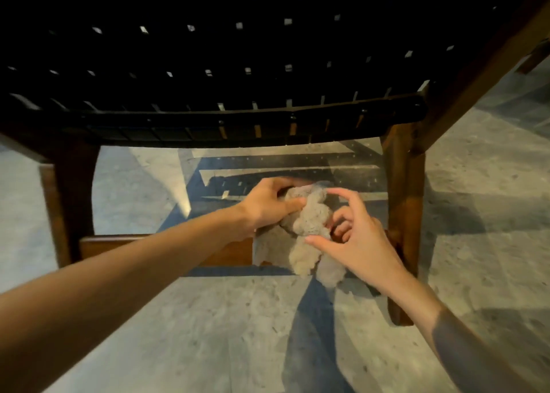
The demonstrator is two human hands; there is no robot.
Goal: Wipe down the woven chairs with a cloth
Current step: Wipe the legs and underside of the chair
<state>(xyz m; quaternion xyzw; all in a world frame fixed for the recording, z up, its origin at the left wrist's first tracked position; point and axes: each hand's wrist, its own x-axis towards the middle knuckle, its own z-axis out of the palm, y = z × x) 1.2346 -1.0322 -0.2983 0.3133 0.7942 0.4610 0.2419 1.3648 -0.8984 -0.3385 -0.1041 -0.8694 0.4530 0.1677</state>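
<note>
in the head view, a bunched cloth [309,226] is gripped by the left hand [268,206] and touched by the half-curled right hand [360,241], whose hold cannot be told, under the woven chair [208,65] above both hands.

Looks like home or patio, cannot tell which. Floor [208,318] grey and speckled, like stone or concrete. Chair [401,184] made of brown wood. Seat [238,65] made of dark woven straps, small gaps letting light through. Strong light from one side throws sharp shadows [282,166] of straps on floor. Bit of other brown wood thing [534,57] at top right, near chair. Indoors or outdoors: cannot tell.
</note>
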